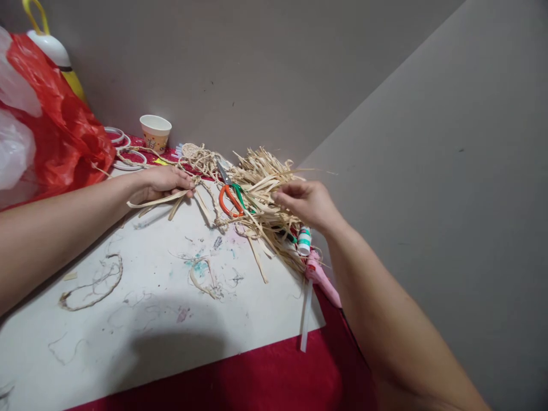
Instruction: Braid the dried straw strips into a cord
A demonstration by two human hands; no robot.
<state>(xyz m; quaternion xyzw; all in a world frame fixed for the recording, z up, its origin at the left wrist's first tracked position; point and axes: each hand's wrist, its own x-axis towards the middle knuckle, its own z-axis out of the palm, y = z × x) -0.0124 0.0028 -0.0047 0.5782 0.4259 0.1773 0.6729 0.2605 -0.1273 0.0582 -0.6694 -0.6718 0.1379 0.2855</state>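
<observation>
Head view: I look down on a white board.
Left hand: closed on knotted straw, above the board.
Right hand: fingers narrow, at the straw pile; grip, I cannot tell.
Scissors: against the pile, between both hands.

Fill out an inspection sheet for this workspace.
Surface: stained white board with scattered fibre scraps, over red cloth.
Job's things: braided cord, straw pile, scissors lying by it.
Clutter: paper cup, white rings, red plastic bag, pink glue gun, white-and-green tube.
Grippers: bare hands; left hand pinches the braided cord, right hand is at the straw pile, its grip unclear.
Cables: nothing seen for certain.
Surroundings: grey walls meeting in a corner.
</observation>
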